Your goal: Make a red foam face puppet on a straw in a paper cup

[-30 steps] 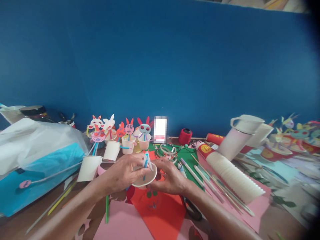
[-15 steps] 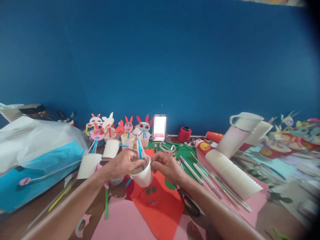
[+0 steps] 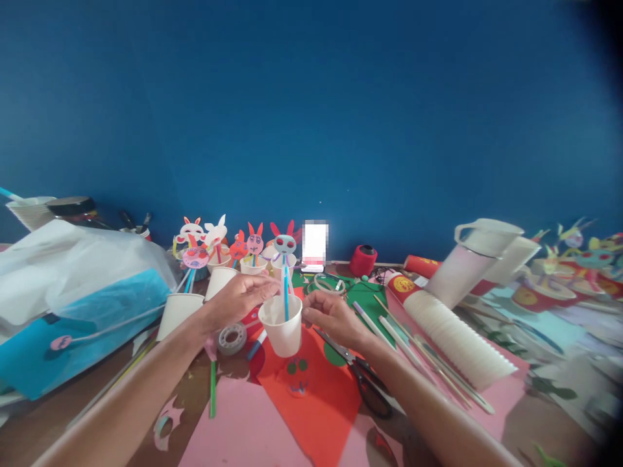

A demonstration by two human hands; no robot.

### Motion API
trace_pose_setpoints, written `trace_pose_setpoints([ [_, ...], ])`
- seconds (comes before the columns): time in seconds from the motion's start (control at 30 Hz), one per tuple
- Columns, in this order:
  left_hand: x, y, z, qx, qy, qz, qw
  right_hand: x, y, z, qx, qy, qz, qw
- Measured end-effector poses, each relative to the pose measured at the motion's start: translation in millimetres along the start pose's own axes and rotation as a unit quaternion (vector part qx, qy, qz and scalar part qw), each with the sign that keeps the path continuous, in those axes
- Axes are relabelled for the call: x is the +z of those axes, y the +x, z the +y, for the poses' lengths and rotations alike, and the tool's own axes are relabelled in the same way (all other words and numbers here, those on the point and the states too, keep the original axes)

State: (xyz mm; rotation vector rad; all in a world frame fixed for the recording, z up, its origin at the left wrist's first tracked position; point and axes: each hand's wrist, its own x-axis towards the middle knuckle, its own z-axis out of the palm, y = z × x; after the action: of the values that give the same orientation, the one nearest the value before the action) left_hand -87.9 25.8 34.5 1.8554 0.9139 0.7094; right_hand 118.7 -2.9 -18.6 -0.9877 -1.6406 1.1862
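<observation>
A white paper cup [image 3: 281, 334] stands upright over the red paper, with blue and pale straws [image 3: 286, 292] rising out of it. My left hand [image 3: 238, 298] is at the cup's left rim, its fingers stretched toward the straws and apart from the cup wall. My right hand [image 3: 333, 319] is closed at the right rim, its curled fingertips against the cup. Just below the cup lies a red paper face [image 3: 294, 379] with green eyes. Black-handled scissors [image 3: 367, 383] lie beside my right forearm, and a tape roll [image 3: 232, 338] sits near my left wrist.
Cups with paper animal puppets [image 3: 254, 243] line the back. To the right are a stack of white cups [image 3: 457, 337], pens and sticks on pink paper, and a white jug [image 3: 467, 259]. A red speaker [image 3: 363, 261] and a phone [image 3: 315, 245] stand near the wall. Blue wrapping [image 3: 111, 331] lies left.
The cup has gone from tilted to upright. My left hand has loosened from the cup and straws and moved slightly up. The straws now stand straighter.
</observation>
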Motion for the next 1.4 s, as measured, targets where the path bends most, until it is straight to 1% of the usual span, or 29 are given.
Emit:
trace_pose_setpoints([
  [0.07,3.1,1,-3,-0.006,-0.011,0.042,0.999,0,-1,1,-0.001,-0.025,-0.007,1.000],
  [0.13,7.4,2,-7,0.002,-0.009,0.070,0.997,1,-2,3,-0.007,-0.053,-0.013,0.999],
  [0.23,12.5,3,-12,0.006,0.000,0.081,0.997,1,-3,5,-0.017,-0.076,-0.025,0.997],
  [0.33,11.7,2,-11,-0.002,0.009,0.068,0.998,1,-3,7,-0.023,-0.077,-0.025,0.996],
  [0.47,4.9,-2,-6,-0.015,0.007,0.018,1.000,3,-2,9,-0.022,-0.042,-0.008,0.999],
  [0.57,2.5,-3,-4,-0.030,-0.006,-0.006,1.000,4,-1,7,-0.019,-0.008,0.003,1.000],
  [0.63,2.4,-3,-4,-0.028,-0.002,-0.019,0.999,4,-1,6,-0.017,-0.004,0.009,1.000],
  [0.8,2.8,-4,-3,-0.024,0.082,-0.011,0.996,5,-1,11,-0.022,-0.034,0.015,0.999],
  [1.0,-0.7,-4,-2,-0.002,0.037,-0.046,0.998,6,-1,17,-0.024,-0.034,0.017,0.999],
  [1.13,-5.4,-3,-7,-0.009,0.062,-0.024,0.998,6,-1,15,-0.017,-0.034,0.022,0.999],
  [1.23,-7.0,-3,-12,-0.012,0.040,-0.009,0.999,5,0,12,-0.018,-0.018,0.024,0.999],
  [1.3,-6.0,-3,-14,-0.018,0.032,-0.013,0.999,5,0,11,-0.018,-0.010,0.026,0.999],
  [1.4,-2.2,-5,-14,-0.030,0.060,-0.032,0.997,5,1,10,-0.017,-0.003,0.033,0.999],
])
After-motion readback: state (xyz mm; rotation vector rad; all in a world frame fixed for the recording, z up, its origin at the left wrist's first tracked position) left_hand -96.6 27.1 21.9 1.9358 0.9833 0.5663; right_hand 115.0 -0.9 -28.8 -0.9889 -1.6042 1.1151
